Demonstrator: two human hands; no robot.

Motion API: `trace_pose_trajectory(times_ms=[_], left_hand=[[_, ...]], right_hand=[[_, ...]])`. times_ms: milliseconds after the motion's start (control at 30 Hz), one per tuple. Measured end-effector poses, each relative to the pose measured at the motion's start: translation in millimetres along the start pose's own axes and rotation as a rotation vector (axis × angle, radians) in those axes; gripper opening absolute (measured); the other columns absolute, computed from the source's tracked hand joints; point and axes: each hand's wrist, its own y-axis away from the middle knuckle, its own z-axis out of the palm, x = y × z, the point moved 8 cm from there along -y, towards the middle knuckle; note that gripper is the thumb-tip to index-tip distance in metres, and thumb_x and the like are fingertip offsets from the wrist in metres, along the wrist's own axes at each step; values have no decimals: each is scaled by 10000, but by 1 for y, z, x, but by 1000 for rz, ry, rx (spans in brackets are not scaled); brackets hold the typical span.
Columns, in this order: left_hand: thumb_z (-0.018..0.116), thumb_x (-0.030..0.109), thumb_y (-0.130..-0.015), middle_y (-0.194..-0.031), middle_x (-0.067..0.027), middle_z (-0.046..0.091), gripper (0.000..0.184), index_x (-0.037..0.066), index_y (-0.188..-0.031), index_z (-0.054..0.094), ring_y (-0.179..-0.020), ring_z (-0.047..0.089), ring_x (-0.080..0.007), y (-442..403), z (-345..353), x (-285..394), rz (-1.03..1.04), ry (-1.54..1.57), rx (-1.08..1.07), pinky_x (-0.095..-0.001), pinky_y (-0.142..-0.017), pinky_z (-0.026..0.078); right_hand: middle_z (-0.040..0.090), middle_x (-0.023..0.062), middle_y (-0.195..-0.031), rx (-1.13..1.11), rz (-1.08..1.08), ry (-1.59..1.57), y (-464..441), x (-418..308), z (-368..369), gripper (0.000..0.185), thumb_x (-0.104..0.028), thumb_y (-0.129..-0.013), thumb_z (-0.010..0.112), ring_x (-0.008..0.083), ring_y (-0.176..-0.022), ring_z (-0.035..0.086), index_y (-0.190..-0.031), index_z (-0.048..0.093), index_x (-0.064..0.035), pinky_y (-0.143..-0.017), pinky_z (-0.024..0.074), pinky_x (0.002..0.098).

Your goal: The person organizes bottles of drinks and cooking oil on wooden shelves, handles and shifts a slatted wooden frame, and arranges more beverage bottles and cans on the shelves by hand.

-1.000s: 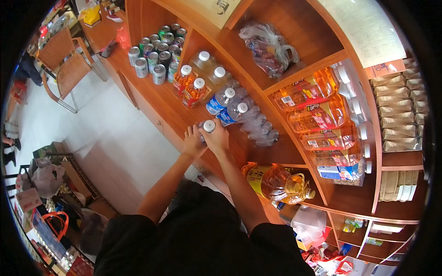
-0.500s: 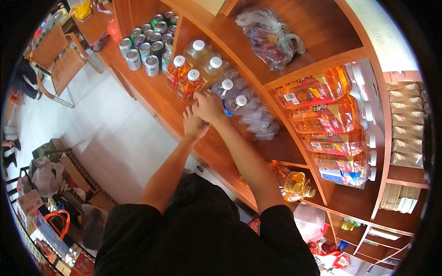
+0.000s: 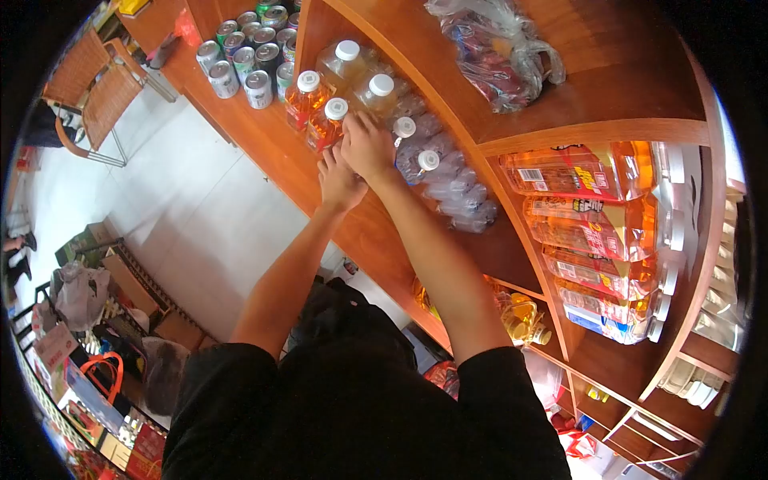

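Cans are standing grouped toward the left end of the wooden shelf, some of them close to its front edge; the topmost are now running out of view, since the camera is looking lower along the cabinet. Next to the right, two orange bottles are standing upright, white caps on, just beyond the hands. The left hand is reaching over the front edge of the shelf, its fingers curling upward beside the nearer orange bottle. The right hand is overlapping it, bending its fingers close to that bottle's cap; whether it is touching cannot be told. A second ago both hands were closing around a small pale-capped bottle nearer the front edge; now they are working farther left, right up against the bottle row, and their backs are hiding that small bottle. The grip is looking narrow, but whether it is holding anything is not showing. Right of the hands, two white-capped clear bottles are standing partly covered. Farther right, a tied plastic bag is lying in an upper compartment, and large orange bottles are filling the neighbouring one.
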Motion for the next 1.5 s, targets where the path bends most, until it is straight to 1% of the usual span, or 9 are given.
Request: trace_pose_trajectory(times_ms=[367, 600, 733, 900, 967, 1167, 1367, 1400, 1500], left_hand=[[752, 298, -764, -1337, -226, 402, 796, 76, -1403, 333, -1212, 394, -484, -8, 7, -9, 147, -48, 63, -588, -1008, 372], [759, 308, -760, -1363, -212, 381, 823, 84, -1412, 310, -1273, 367, -486, -4, -2, -3, -4, -33, -6, -599, -1041, 361], [765, 345, -759, -1384, -189, 364, 855, 92, -1422, 287, -1296, 362, -472, -1, -7, -3, -39, -58, -45, -609, -1045, 366], [778, 389, -757, -1453, -203, 336, 901, 58, -1421, 268, -1338, 355, -491, -14, 4, -21, -54, -38, -82, -626, -1039, 377], [783, 410, -754, -1466, -235, 331, 933, 41, -1429, 255, -1329, 370, -508, -9, -6, -7, -48, -44, -66, -620, -1042, 384], [806, 457, -745, -1448, -305, 342, 962, 14, -1407, 265, -1296, 402, -529, -11, 5, -14, -6, -78, 2, -604, -1039, 405], [855, 418, -704, -1425, -342, 338, 1010, -17, -1397, 264, -1301, 367, -557, -14, 1, -8, 149, 8, 41, -617, -1064, 372], [862, 415, -694, -1435, -336, 330, 1022, -18, -1399, 261, -1301, 365, -553, -16, 3, -11, 187, 4, 71, -617, -1068, 366], [889, 374, -659, -1474, -293, 319, 1105, -21, -1456, 233, -1320, 347, -517, -51, 34, -68, 242, -100, 24, -582, -1089, 346]], right_hand=[[654, 73, -851, 13, 15, 102, -6, 1, 10, 85, -95, -734, 642, 317, -887, 618, -809, 603, -95, -714, 518, 463], [680, 78, -936, -32, 76, 160, -3, 5, 12, 144, -157, -747, 632, 311, -1024, 626, -884, 653, -118, -738, 542, 469], [626, 97, -717, 117, 219, -147, 8, 3, -11, 114, -80, -677, 660, 334, -777, 619, -645, 551, -87, -678, 495, 444], [573, 131, -1043, 273, 61, -113, 70, -39, -66, 170, -52, -735, 684, 354, -1041, 550, -895, 628, -60, -856, 476, 421], [579, 129, -1025, 175, 160, -348, 113, -41, -77, 138, 9, -752, 648, 345, -1001, 561, -873, 607, -44, -835, 483, 415], [592, 127, -808, 26, 366, -387, 258, -43, -134, 136, 59, -755, 614, 288, -760, 595, -864, 635, -19, -707, 492, 362], [680, 107, -856, 385, 712, -682, 341, -10, -211, 157, 32, -852, 555, 180, -754, 616, -951, 678, 32, -664, 496, 318], [701, 108, -961, 403, 797, -809, 345, -7, -224, 229, -71, -972, 512, 184, -826, 642, -1080, 678, 45, -733, 522, 317], [692, 135, -1073, 543, 887, -1240, 342, -9, -268, 405, -268, -1061, 444, 217, -954, 662, -1247, 611, 51, -824, 540, 345]])
